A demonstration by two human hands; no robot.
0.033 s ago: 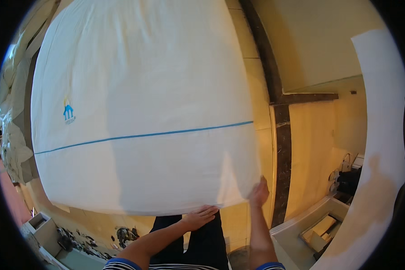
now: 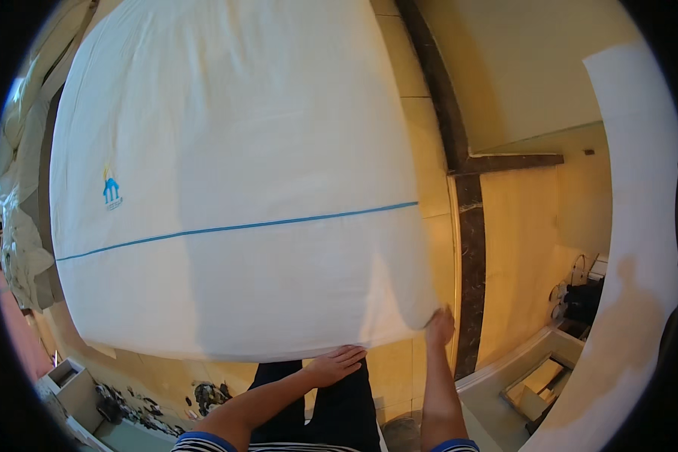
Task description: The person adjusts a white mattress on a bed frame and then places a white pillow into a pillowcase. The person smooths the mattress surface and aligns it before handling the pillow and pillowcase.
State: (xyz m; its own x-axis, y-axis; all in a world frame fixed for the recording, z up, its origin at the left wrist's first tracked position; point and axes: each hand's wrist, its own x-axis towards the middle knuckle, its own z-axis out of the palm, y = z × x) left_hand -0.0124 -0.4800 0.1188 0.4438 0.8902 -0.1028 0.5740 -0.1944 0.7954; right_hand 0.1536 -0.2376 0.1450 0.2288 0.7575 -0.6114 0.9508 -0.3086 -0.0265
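Observation:
A white duvet (image 2: 294, 294) fills most of the head view, spread over a bed. A thin blue line crosses it, and a small blue and yellow emblem (image 2: 111, 192) sits on its left part. My left hand (image 2: 337, 365) lies flat on the near edge of the duvet, fingers stretched out together. At the near right corner my right hand (image 2: 441, 326) is closed around the duvet's edge. Its fingertips are partly hidden by the cloth.
Tiled floor (image 2: 438, 233) runs along the right side, bordered by a dark stone strip (image 2: 471, 264). A pale cabinet (image 2: 497, 388) stands at lower right, before a white wall (image 2: 633, 354). A light curtain (image 2: 22, 256) hangs at far left; a low shelf unit (image 2: 68, 377) is below it.
My right hand has moved slightly right and nearer to me, drawing the duvet's corner with it. My left hand stays on the near edge.

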